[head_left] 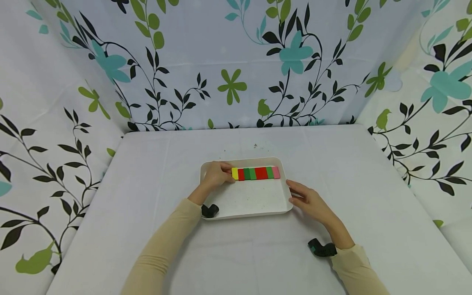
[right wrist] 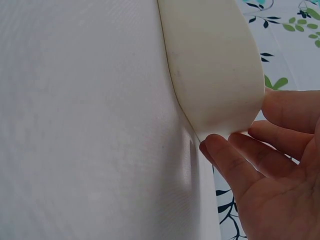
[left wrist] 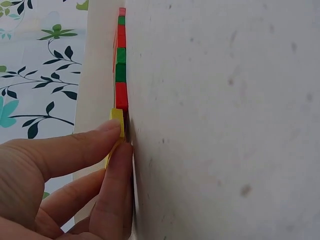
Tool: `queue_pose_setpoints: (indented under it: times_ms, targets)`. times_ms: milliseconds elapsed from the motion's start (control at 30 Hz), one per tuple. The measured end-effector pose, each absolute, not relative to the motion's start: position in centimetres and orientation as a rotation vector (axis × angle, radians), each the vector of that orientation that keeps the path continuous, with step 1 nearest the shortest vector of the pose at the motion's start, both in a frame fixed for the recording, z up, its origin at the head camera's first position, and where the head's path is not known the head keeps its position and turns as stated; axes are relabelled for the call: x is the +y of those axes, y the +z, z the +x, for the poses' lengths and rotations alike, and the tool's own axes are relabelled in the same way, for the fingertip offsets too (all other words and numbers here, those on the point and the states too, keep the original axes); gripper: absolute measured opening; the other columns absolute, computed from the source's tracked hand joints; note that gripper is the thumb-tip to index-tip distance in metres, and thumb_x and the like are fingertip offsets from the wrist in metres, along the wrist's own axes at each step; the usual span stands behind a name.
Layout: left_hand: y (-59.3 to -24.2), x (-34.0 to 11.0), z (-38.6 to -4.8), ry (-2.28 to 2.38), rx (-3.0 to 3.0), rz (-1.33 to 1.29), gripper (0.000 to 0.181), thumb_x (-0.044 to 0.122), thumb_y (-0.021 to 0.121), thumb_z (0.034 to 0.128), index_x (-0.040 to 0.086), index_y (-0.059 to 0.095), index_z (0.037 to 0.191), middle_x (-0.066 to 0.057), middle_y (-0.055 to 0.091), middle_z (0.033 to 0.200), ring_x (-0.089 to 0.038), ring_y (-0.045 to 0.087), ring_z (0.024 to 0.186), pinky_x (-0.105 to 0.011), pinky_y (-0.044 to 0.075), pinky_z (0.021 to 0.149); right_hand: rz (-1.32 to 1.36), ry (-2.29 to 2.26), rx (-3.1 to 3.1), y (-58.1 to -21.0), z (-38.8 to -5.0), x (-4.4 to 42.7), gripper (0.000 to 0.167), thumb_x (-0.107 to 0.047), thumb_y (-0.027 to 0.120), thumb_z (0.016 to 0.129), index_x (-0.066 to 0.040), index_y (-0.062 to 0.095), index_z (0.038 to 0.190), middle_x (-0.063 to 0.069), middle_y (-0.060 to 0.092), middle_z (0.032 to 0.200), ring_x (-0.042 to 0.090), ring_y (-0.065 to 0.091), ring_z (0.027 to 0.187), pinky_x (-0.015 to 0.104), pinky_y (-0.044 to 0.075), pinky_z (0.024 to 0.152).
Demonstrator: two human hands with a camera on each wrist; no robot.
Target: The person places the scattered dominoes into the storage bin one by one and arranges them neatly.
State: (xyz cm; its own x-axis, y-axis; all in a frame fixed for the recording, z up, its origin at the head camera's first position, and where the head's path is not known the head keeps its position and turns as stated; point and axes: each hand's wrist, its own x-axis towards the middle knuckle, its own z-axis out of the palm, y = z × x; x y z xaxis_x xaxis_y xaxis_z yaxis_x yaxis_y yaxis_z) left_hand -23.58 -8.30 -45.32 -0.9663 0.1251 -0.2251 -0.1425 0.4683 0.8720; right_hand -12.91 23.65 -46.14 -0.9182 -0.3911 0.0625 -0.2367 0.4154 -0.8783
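A white tray (head_left: 254, 209) lies on the table with a row of small colored blocks (head_left: 262, 173) along its far side. The row runs from yellow at the left through several red and green blocks to pink at the right. My left hand (head_left: 215, 175) pinches the yellow block (left wrist: 116, 117) between thumb and fingers, at the row's left end by a red block (left wrist: 121, 95). Beyond the tray's right end, my right hand (head_left: 311, 205) touches the outer wall (right wrist: 215, 65) with loosely bent fingertips (right wrist: 217, 142).
A white cloth covers the table (head_left: 250, 254), with patterned curtains (head_left: 236, 61) behind and at both sides. Small dark specks (head_left: 256, 146) lie beyond the tray. Black wrist cameras (head_left: 322, 248) sit at both sleeves; the left one overlaps the tray's near-left corner.
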Motion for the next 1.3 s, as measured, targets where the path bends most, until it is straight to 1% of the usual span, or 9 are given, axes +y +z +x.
queue_pose_setpoints:
  times_ms: [67,200,267,500,733,1033,1100,1200,1300]
  targets:
    - [-45.3,-8.3,-23.6,1.496,2.466,-0.012,0.046,-0.008,0.08,0.0702,-0.004,0.07,0.115,-0.009,0.064,0.089,-0.014,0.055,0.079,-0.016,0.047,0.063,-0.565,-1.523,2.513,-46.1,-12.9,23.7,0.058,-0.005,0.06,0.095,0.007,0.036,0.146,0.028,0.035,0.152,0.048,0.045,0.132,0.043,0.046,0.1]
    - [-45.4,-8.3,-23.5,1.502,2.468,-0.003,0.045,-0.007,0.081,0.0697,-0.004,0.07,0.113,-0.009,0.066,0.09,-0.013,0.056,0.079,-0.015,0.048,0.064,-0.585,-1.519,2.53,-46.1,-12.7,23.6,0.058,-0.004,0.06,0.095,0.008,0.037,0.146,0.03,0.036,0.15,0.05,0.046,0.13,0.032,0.049,0.098]
    - [-45.4,-8.3,-23.5,1.505,2.467,0.001,0.045,-0.007,0.081,0.0699,-0.005,0.07,0.114,-0.009,0.066,0.091,-0.013,0.056,0.08,-0.015,0.048,0.065,-0.584,-1.519,2.528,-46.2,-12.8,23.6,0.058,-0.003,0.06,0.094,0.008,0.037,0.146,0.03,0.036,0.15,0.05,0.046,0.129,0.03,0.049,0.098]
    - [-45.6,-8.5,-23.6,1.481,2.456,-0.008,0.047,0.0,0.082,0.0721,-0.001,0.069,0.117,-0.01,0.068,0.098,-0.015,0.058,0.086,-0.017,0.051,0.071,-0.558,-1.529,2.496,-46.2,-12.9,23.8,0.058,-0.003,0.06,0.095,0.008,0.035,0.147,0.028,0.034,0.152,0.048,0.044,0.132,0.045,0.044,0.101]
    - [-45.9,-8.7,-23.6,1.52,2.439,-0.01,0.05,-0.001,0.083,0.071,-0.001,0.069,0.119,-0.012,0.071,0.101,-0.012,0.062,0.086,-0.018,0.053,0.073,-0.56,-1.538,2.487,-46.2,-12.9,23.9,0.058,-0.004,0.06,0.095,0.008,0.035,0.147,0.029,0.034,0.152,0.048,0.044,0.132,0.045,0.045,0.1]
    - [-45.7,-8.8,-23.5,1.532,2.442,-0.035,0.047,-0.001,0.082,0.0719,0.0,0.069,0.118,-0.011,0.071,0.1,-0.012,0.06,0.085,-0.017,0.051,0.071,-0.581,-1.528,2.5,-46.4,-13.0,23.8,0.058,-0.006,0.06,0.096,0.008,0.035,0.146,0.029,0.034,0.152,0.048,0.044,0.132,0.046,0.045,0.1]
    - [-45.5,-8.8,-23.5,1.528,2.439,-0.044,0.047,0.001,0.082,0.0732,0.001,0.069,0.119,-0.01,0.07,0.1,-0.012,0.059,0.084,-0.017,0.05,0.069,-0.589,-1.527,2.504,-46.4,-13.0,23.8,0.058,-0.006,0.06,0.096,0.008,0.035,0.146,0.029,0.034,0.152,0.048,0.044,0.132,0.046,0.045,0.1]
    - [-44.9,-8.6,-23.4,1.545,2.405,-0.039,0.045,0.002,0.08,0.0769,0.0,0.068,0.12,-0.01,0.067,0.099,-0.013,0.059,0.082,-0.02,0.054,0.071,-0.59,-1.522,2.507,-46.5,-13.0,23.8,0.058,-0.006,0.06,0.096,0.008,0.035,0.146,0.029,0.034,0.152,0.048,0.044,0.132,0.047,0.044,0.1]
    - [-44.0,-8.4,-23.2,1.596,2.339,-0.007,0.043,0.005,0.077,0.0817,-0.002,0.066,0.123,-0.011,0.064,0.098,-0.016,0.062,0.081,-0.026,0.058,0.075,-0.579,-1.513,2.508,-46.5,-13.0,23.8,0.058,-0.005,0.059,0.096,0.008,0.035,0.146,0.029,0.034,0.152,0.048,0.044,0.132,0.046,0.044,0.101]
